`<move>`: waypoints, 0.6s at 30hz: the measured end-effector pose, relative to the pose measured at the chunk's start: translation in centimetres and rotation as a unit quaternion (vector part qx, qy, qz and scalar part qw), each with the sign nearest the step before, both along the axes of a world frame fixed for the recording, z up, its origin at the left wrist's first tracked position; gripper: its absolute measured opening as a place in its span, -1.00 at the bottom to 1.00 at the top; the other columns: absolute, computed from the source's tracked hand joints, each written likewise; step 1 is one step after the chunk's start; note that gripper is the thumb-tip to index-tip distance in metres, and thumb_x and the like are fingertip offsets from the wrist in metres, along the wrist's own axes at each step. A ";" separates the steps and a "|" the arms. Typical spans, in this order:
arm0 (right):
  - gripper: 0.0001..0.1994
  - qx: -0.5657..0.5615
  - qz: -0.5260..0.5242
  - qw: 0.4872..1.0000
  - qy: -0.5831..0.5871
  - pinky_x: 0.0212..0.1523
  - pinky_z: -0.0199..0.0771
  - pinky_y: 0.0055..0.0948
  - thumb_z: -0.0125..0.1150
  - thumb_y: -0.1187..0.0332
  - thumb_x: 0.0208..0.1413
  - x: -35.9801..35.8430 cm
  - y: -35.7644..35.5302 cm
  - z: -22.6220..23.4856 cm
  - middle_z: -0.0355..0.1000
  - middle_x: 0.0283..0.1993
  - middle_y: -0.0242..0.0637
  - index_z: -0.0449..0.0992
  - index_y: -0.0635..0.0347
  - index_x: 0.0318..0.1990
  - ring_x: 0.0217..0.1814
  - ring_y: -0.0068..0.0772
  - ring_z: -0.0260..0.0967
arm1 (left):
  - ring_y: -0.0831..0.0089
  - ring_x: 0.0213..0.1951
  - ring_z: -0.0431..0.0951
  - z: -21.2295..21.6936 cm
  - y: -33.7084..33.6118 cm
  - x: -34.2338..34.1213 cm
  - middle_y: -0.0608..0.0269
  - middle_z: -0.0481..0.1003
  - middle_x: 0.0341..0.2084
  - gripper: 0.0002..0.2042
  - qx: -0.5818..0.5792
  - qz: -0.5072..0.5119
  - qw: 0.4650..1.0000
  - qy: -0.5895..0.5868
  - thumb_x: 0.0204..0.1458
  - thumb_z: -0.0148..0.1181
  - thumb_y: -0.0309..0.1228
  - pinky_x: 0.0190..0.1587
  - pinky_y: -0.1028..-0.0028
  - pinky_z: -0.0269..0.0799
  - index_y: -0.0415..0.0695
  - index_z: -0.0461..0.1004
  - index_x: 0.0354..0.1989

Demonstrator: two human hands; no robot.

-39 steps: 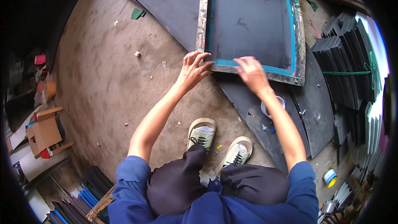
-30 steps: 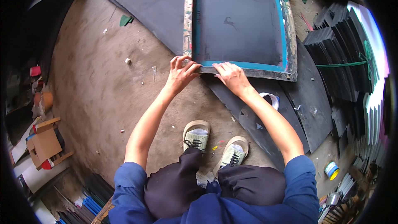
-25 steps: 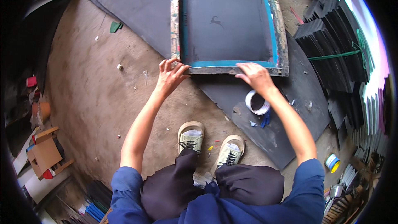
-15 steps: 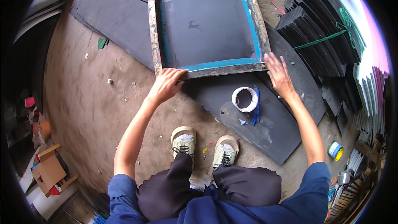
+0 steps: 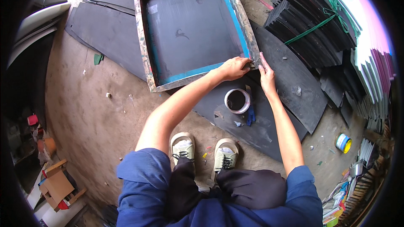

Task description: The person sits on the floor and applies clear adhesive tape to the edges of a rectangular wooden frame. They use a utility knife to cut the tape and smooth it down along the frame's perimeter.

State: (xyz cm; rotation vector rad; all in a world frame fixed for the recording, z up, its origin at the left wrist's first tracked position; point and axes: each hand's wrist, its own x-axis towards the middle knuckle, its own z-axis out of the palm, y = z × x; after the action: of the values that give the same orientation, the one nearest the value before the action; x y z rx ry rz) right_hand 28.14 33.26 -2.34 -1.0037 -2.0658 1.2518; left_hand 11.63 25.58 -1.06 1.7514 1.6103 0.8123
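A screen printing frame (image 5: 146,59) with a paint-stained wooden border lies on dark sheets. Blue tape lines the inside of its border, and the dark mesh carries a small curved mark. My left hand (image 5: 234,69) reaches across to the near right corner, its fingers curled over the wood. At the same corner my right hand (image 5: 267,77) grips the outer side, fingers stretched along it and thumb toward the near edge. Just below the hands stands a white tub (image 5: 237,101) with dark contents, beside a blue strip (image 5: 251,115) of cloth or plastic.
Dark flat sheets (image 5: 105,29) spread over the concrete floor (image 5: 97,113). Stacked dark sheets tied with green cord (image 5: 311,29) rise at the right. A small blue and yellow can (image 5: 343,143) is near right, and a cardboard box (image 5: 58,186) sits at lower left.
My left hand has moved from the frame's near left corner to its near right corner. My right hand has closed in on that corner. The frame sits further left and tilted in view.
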 end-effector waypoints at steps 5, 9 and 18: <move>-0.53 0.030 -0.031 0.996 -0.082 0.18 0.10 -0.35 -0.13 0.51 0.09 -1.1 -0.4 1.0 0.17 0.16 -0.08 0.10 0.13 0.20 0.23 -0.13 0.07 | 0.11 -0.11 0.38 1.3 -1.8 -0.3 0.04 0.41 -0.23 -0.67 0.012 0.035 0.999 0.018 -0.05 0.05 -0.36 -0.09 0.28 0.33 -0.16 0.31 -0.08; -0.51 0.264 0.004 0.953 -0.150 0.28 -0.13 -0.22 -0.09 0.47 0.08 -3.0 -1.9 1.5 0.01 0.24 0.01 0.04 0.32 0.20 0.33 -0.12 -0.14 | 0.19 -0.15 0.35 1.2 -9.2 -4.4 0.12 0.37 -0.26 -0.64 0.102 0.053 0.977 0.180 -0.07 0.09 -0.32 -0.11 0.34 0.34 -0.20 0.29 -0.10; -0.51 0.335 0.369 0.857 -0.128 0.15 0.11 -0.24 0.09 0.21 0.00 -12.3 -13.4 3.3 0.24 0.06 -0.10 0.24 0.28 0.06 0.12 -0.18 0.17 | 0.23 -0.21 0.30 2.4 -25.2 -12.1 0.12 0.28 -0.33 -0.65 0.002 0.153 0.923 0.354 -0.14 0.13 -0.40 -0.14 0.35 0.29 -0.21 0.29 -0.14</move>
State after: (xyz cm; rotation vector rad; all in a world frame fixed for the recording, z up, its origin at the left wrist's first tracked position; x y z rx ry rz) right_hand 15.84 19.89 0.96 -0.0238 -2.9304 0.5652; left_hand -0.44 0.38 1.30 1.9460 2.3943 0.3035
